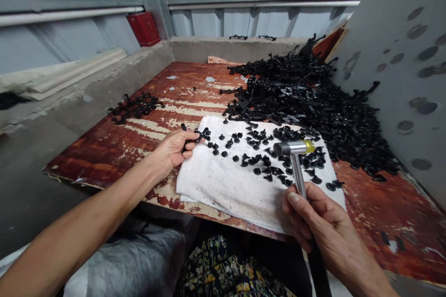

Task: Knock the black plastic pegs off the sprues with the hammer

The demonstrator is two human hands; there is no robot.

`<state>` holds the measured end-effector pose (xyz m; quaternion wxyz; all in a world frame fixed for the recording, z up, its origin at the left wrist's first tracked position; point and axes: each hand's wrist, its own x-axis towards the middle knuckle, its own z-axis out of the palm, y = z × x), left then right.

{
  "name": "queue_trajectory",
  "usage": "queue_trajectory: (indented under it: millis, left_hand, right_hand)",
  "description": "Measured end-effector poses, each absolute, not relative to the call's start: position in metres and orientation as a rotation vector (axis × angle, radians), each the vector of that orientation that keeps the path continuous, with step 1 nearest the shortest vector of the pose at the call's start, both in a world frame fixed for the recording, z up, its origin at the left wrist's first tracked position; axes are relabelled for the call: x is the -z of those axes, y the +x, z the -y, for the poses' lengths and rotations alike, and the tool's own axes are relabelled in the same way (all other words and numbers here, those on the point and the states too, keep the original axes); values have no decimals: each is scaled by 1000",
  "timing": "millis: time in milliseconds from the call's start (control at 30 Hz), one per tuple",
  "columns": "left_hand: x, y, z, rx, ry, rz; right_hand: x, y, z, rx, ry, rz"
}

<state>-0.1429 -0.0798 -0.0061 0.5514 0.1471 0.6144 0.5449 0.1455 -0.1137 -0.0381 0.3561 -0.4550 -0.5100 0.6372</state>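
My left hand (179, 147) pinches a branched black plastic part (198, 135) over the left edge of a white cloth (216, 181). In my right hand (315, 218) is a small mallet (295, 148), gripped by its handle. Its metal head has a black face on the left and a yellow one on the right, and it hovers above the cloth's right side. Many small black round-capped pieces (258, 148) lie scattered on the cloth between my hands. The lower end of the part in my left hand is hidden by my fingers.
A large heap of black plastic parts (292, 88) covers the table's back right, against a grey panel (404, 74). A smaller pile (135, 106) lies on the worn red-brown tabletop (87, 153) at left. A concrete ledge (205, 48) borders the back, with a red box (143, 29) in the corner.
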Motion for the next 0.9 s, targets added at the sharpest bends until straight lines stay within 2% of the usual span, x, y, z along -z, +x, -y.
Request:
queue_trajectory:
  millis: [900]
  left_hand:
    - [14, -146, 76, -1251, 419, -1539]
  right_hand:
    - [42, 146, 113, -1622, -1197, 1365]
